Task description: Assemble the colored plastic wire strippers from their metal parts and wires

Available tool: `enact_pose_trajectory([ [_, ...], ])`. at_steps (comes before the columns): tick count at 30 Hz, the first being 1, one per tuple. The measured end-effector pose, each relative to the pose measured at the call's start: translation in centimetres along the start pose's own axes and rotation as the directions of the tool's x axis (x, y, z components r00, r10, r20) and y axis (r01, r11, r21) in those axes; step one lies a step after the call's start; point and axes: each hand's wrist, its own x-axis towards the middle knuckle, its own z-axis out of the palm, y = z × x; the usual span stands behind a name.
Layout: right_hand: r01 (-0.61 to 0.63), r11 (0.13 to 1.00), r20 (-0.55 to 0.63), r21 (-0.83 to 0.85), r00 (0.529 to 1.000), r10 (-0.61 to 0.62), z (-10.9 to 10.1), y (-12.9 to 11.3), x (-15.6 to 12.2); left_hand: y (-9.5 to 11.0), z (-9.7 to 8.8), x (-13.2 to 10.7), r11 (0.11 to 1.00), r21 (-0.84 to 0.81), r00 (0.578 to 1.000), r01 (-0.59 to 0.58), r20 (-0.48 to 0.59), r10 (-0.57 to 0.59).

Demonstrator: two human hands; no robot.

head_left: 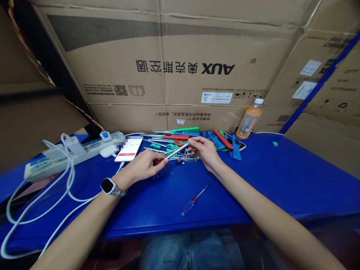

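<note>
My left hand [144,165] is closed round the handle of a screwdriver [176,151], whose metal shaft points up and right. A watch sits on that wrist. My right hand [203,150] pinches the shaft's tip between fingertips, above a small clear part with wires [188,159] on the blue table [281,176]. Just behind both hands lies a pile of red, green and blue screwdrivers [173,137]. A loose screwdriver with a clear blue and red handle [194,201] lies nearer to me, between my forearms.
A white power strip [67,152] with plugs and looping white cables sits at the left. A phone [129,149] and a white earbud case lie beside it. Blue and red cutters [222,140] and an orange drink bottle [249,119] stand right. Cardboard boxes wall off the back.
</note>
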Motion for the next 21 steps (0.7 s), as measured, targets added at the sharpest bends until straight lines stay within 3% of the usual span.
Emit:
enact_pose_trajectory([
  [8,-0.047,0.998,0.053,0.036,0.998,0.046,-0.4,-0.2,0.3,0.9,-0.1,-0.1,0.995,0.096,0.999,-0.023,-0.02,0.025],
  [14,-0.101,0.992,0.125,-0.071,0.986,0.109,-1.3,-0.4,0.6,0.9,0.3,-0.1,0.977,0.201,0.997,-0.069,-0.004,0.071],
  [17,-0.097,0.988,0.182,-0.122,0.976,0.119,-0.5,0.0,0.2,1.3,0.7,0.1,0.969,0.228,0.995,-0.09,-0.009,0.095],
  [21,-0.046,0.995,0.369,-0.091,0.926,0.077,1.7,1.0,-0.8,1.7,1.0,0.3,0.974,0.207,0.992,-0.094,-0.059,0.108],
])
